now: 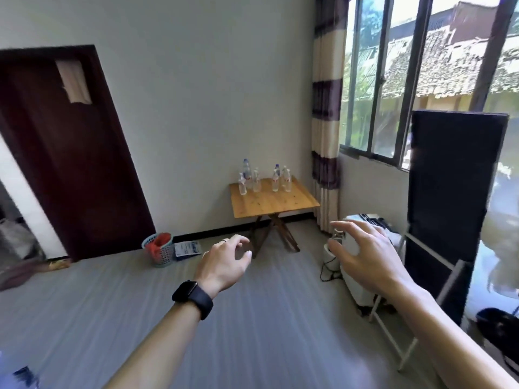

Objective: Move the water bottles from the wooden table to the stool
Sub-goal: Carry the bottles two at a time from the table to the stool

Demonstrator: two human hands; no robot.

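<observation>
Several clear water bottles (247, 176) stand upright along the back edge of a small wooden folding table (278, 204) in the far corner by the wall. Both of my arms reach forward over the grey floor, well short of the table. My left hand (224, 262), with a black watch on its wrist, holds nothing and its fingers are curled apart. My right hand (362, 254) is spread wide and holds nothing. No stool is in sight.
A dark red door (70, 153) stands at the left. A blue basket (160, 249) with red contents sits by the wall. A white appliance (356, 282) and a tall black panel (446, 197) on a white stand line the right side under the window.
</observation>
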